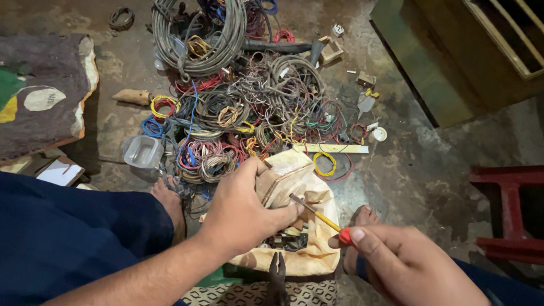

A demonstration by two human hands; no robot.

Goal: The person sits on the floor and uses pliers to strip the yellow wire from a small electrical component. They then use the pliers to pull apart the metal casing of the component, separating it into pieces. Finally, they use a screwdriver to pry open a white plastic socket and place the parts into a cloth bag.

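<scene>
- The left hand (241, 212) is curled shut on the rim of a tan cloth bag (294, 181), its fingers bunching the fabric and pulling the mouth open; the thumb lies along the upper edge.
- The right hand (405, 263) is pinched together on the red handle end of a thin screwdriver (317, 214), thumb pressed on top.
- The screwdriver has a yellow shaft and a metal tip; it slants up and away from the right hand, its tip just beside the left fingertips, over the bag's mouth.
- Inside the bag, below the left fingers, sit dark small parts (289, 241), too tangled to tell apart.
- Beyond the left hand, on the floor (419, 164), spreads a big heap of coiled wires (243, 107) in grey, red, blue and yellow.
- Left of that hand, near the heap's edge, stands a clear plastic tub (143, 151).
- Just past the bag, ahead of both hands, lies a pale flat strip (331, 148) with a yellow wire loop (324, 163) beside it.
- Dark pliers (276, 277) lie below the bag, between the two forearms.
- A bare foot (170, 201) shows to the left of the left hand, touching the wire heap; another peeks out right beside the right hand's thumb.
- To the right of the right hand stands a red stool (510, 209), well apart.
</scene>
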